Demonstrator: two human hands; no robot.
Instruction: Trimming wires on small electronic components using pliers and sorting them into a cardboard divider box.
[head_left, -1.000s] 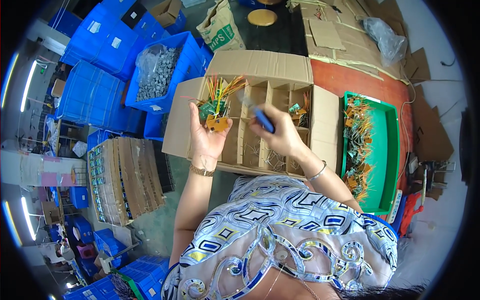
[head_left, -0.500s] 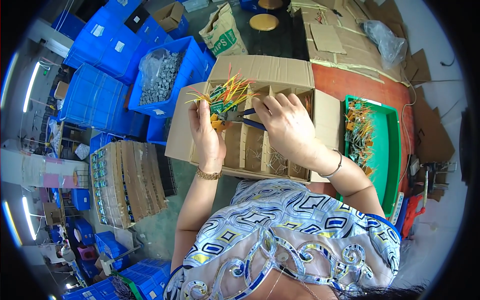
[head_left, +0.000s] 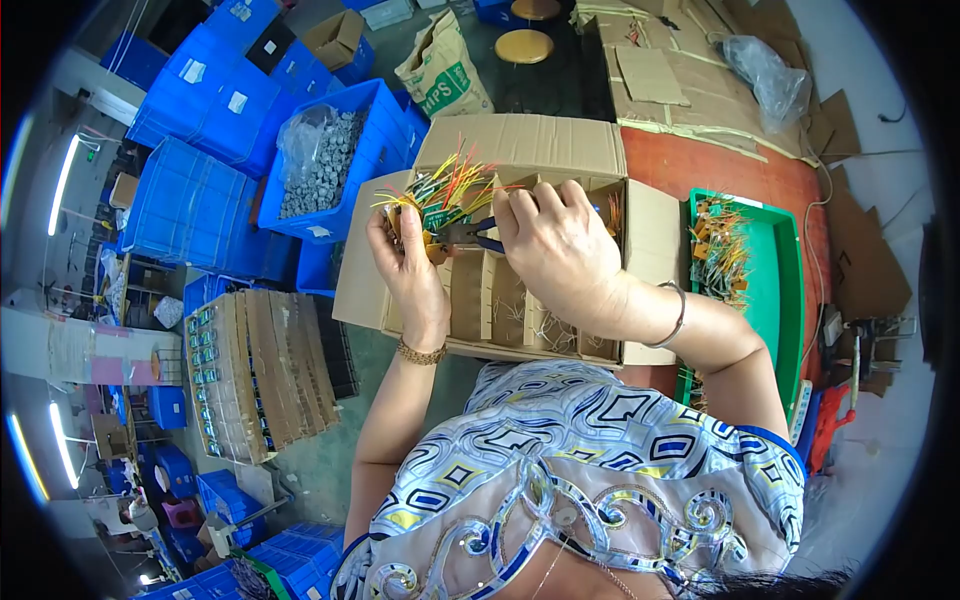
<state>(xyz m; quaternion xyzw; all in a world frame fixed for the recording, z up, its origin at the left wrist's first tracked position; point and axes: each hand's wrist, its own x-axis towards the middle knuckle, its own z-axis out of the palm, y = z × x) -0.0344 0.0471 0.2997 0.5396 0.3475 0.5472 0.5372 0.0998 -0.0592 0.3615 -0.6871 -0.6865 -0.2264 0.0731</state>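
My left hand [head_left: 412, 262] is closed round a bunch of small green circuit boards [head_left: 436, 216] with yellow, red and green wires fanning out at the far side and orange parts at the near side. In my right hand [head_left: 562, 245] are cutting pliers [head_left: 487, 236] with dark blue handles, their metal jaws up against the bunch. Part of the handles is hidden by my fingers. Both hands are over an open cardboard box [head_left: 520, 140] with cardboard dividers, where thin wire offcuts [head_left: 555, 325] lie in the near compartments.
To the right, a green tray [head_left: 775, 260] on the red tabletop [head_left: 660, 165] holds more wired boards [head_left: 718, 250]. Blue crates [head_left: 372, 165], one full of small grey parts, stand at the left beside a stack of cardboard-layered boards [head_left: 265, 375]. A printed sack [head_left: 440, 70] stands behind.
The pliers and my right hand have shifted slightly left, and the handles look closer together. My left hand has tilted a little, still gripping the bunch.
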